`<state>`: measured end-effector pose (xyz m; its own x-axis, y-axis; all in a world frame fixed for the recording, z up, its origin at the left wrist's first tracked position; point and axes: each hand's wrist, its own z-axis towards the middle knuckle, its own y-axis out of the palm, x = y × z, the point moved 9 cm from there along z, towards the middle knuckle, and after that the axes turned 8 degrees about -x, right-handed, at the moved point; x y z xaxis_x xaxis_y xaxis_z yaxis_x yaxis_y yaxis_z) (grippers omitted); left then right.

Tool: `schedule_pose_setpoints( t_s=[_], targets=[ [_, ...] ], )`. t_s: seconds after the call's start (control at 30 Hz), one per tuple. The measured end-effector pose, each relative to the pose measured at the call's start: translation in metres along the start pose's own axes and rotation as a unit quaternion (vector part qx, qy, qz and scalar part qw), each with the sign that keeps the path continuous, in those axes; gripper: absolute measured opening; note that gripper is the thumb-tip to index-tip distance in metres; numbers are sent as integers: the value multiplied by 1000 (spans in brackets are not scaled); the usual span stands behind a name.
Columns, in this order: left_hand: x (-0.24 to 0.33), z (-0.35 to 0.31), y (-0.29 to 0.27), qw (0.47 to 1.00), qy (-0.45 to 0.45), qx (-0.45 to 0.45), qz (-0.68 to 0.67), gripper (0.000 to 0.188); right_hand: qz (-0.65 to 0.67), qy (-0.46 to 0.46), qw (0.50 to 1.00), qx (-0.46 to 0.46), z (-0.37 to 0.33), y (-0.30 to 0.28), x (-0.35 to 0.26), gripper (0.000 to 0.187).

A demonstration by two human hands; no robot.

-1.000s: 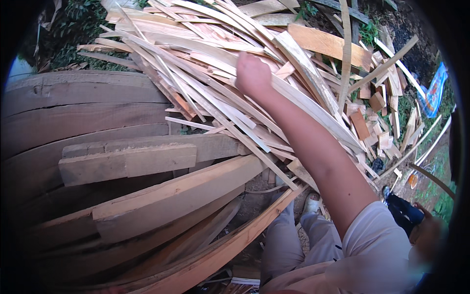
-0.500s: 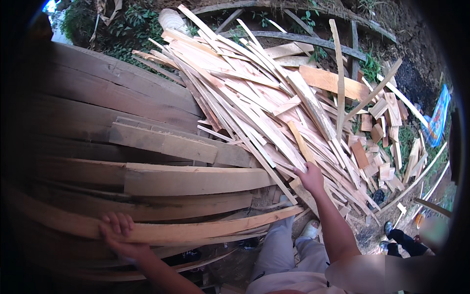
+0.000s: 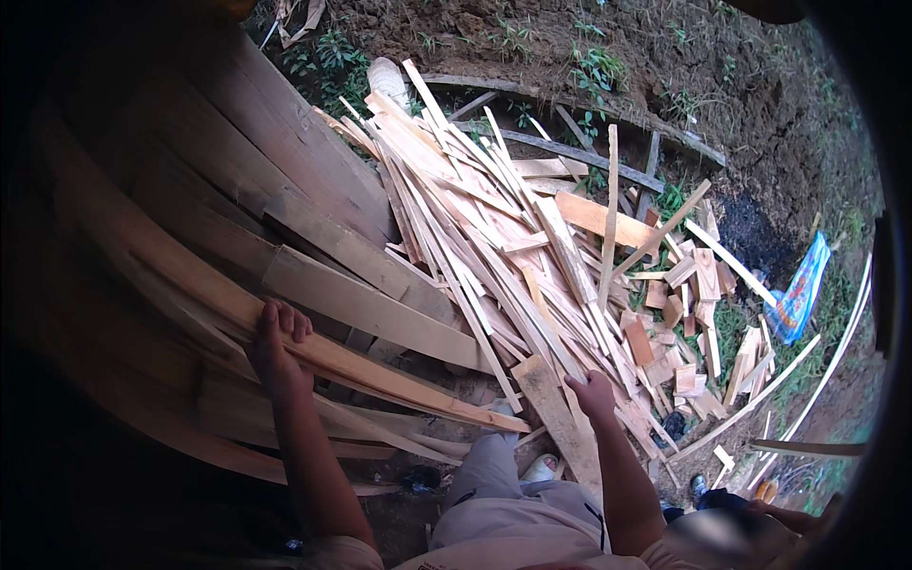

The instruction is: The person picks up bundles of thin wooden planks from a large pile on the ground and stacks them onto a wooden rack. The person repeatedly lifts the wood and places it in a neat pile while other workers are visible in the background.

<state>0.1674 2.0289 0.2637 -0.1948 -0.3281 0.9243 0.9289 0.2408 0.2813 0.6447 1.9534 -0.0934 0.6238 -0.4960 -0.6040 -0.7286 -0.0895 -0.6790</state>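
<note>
My left hand (image 3: pixel 281 356) is closed over the edge of a long wooden board (image 3: pixel 389 376), thumb and fingers wrapped round it. This board slopes from the dark upper left down to its end near my legs. On the right, my right hand (image 3: pixel 594 394) is closed at the near edge of a heap of pale offcuts (image 3: pixel 465 209). Its fingers grip a thin wooden strip (image 3: pixel 559 350), whose far part lies among the other strips. Just left of that hand lies a wider, rough plank (image 3: pixel 553 410).
More boards (image 3: pixel 370 309) lie stacked along the left. Short wood blocks (image 3: pixel 684 366) and a blue plastic bag (image 3: pixel 803 290) lie right of the heap. Behind is an earth bank (image 3: pixel 532 47) with plants. Another person's shoe (image 3: pixel 699 486) shows at lower right.
The view has turned, so the boards slope more steeply. My left hand sits farther right and higher in the picture, still on the board. My right hand appears lower, still closed at the heap.
</note>
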Motion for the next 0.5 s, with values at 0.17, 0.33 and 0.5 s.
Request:
schedule_pose_setpoints(
  t_s=[0.17,0.33,0.5],
  targets=[
    [6,-23,5,999,-11,9,30,24,42,-52,998,14,-29,-23,20,48],
    [17,-31,30,999,26,-25,7,19,134,-47,989,28,-49,-42,47,47],
    [19,-31,25,998,62,-26,-20,17,248,-42,967,-48,-86,-59,52,28]
  ],
)
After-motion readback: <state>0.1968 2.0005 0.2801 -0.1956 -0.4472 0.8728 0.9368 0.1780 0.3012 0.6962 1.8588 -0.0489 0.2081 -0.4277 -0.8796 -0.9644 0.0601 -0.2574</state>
